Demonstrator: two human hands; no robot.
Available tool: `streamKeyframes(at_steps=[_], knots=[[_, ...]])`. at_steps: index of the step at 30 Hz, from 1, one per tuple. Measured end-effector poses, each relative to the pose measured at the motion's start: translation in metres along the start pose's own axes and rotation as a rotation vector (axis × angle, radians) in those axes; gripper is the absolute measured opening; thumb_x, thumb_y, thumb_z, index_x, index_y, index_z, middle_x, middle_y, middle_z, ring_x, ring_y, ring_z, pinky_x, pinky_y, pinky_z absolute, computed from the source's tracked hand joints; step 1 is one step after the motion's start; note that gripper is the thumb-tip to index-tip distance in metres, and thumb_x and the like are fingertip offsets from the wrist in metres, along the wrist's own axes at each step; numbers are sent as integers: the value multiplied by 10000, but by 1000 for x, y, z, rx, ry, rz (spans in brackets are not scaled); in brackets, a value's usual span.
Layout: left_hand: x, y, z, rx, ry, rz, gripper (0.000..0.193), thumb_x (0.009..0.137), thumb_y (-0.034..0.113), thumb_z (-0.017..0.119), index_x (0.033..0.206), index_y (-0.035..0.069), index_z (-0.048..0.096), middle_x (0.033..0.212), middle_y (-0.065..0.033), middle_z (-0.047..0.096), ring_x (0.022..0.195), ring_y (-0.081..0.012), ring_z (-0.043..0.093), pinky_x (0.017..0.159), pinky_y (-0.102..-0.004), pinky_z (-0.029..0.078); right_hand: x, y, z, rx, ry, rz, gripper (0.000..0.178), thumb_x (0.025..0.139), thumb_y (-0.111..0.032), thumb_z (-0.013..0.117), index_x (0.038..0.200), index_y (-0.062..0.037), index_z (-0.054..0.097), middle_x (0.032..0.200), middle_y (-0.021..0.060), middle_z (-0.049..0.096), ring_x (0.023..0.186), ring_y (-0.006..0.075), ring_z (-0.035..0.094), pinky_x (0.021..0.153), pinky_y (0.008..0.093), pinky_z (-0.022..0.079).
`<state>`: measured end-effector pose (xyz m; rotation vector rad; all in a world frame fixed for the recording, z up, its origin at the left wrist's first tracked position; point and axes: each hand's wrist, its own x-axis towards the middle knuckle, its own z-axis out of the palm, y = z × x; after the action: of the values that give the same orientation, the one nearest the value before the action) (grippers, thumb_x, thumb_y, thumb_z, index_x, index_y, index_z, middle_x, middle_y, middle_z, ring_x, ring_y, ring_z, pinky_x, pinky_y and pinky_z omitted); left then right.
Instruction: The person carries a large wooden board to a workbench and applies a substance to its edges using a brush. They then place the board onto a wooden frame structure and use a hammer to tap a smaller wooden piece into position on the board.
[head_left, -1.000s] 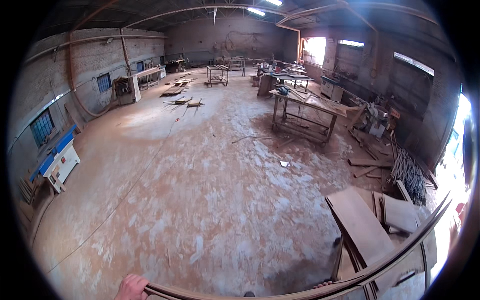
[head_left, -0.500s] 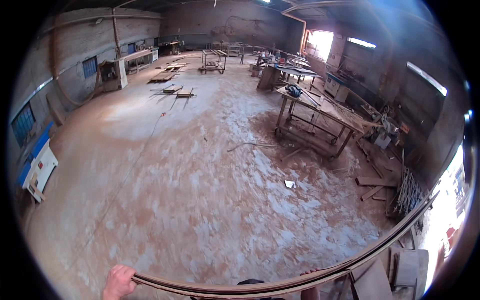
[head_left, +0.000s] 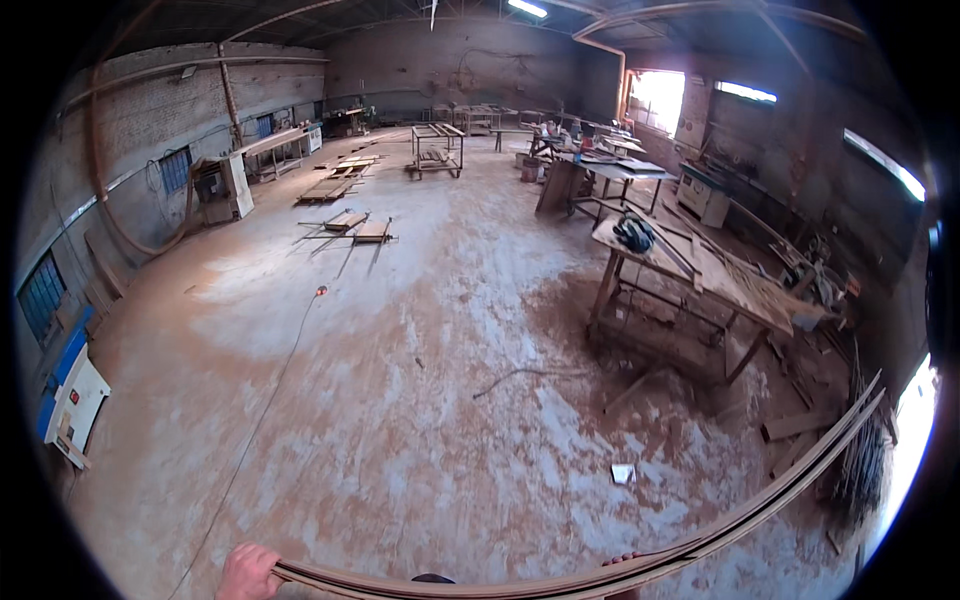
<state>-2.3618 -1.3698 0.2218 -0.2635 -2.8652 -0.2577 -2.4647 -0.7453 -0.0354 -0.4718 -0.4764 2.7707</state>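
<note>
Long thin wooden strips (head_left: 560, 588), stacked with a dark gap between them, run across the lower edge of the view and rise to the far right. My left hand (head_left: 248, 572) is closed around their left end. Farther right, only a few fingertips of my right hand (head_left: 622, 560) show, curled over the strips' far edge; the rest of that hand is mostly hidden beneath them. The right end of the strips reaches out past a pile of boards and rods near the bright opening.
To the right stands a wooden worktable (head_left: 745, 300) with a dark bundle (head_left: 634, 232) on it. A cable (head_left: 270, 390) trails along the dusty floor. One white scrap (head_left: 623, 473) lies ahead. A blue-and-white machine (head_left: 78, 400) is at the left wall; clamped panels (head_left: 372, 232) lie farther off.
My view has moved forward and tilted up somewhat, so the worktable and white scrap appear nearer and lower. Both hands keep hold of the strips.
</note>
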Motion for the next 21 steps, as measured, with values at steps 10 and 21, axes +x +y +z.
streamKeyframes(at_steps=[10,21], knots=[[304,-189,128,-221,-106,-164,221,732,140,687,941,89,639,874,-162,632,808,-376,604,670,-447,503,303,119,129,-105,-18,-30,556,886,-662,428,1133,-180,551,1039,19,598,964,255,572,915,477,447],[681,-317,226,-70,-286,-180,239,771,173,685,988,93,625,954,-178,641,866,-396,604,704,-478,499,616,283,275,124,22,-57,332,936,-465,451,879,-189,627,711,4,614,618,254,585,622,455,484]])
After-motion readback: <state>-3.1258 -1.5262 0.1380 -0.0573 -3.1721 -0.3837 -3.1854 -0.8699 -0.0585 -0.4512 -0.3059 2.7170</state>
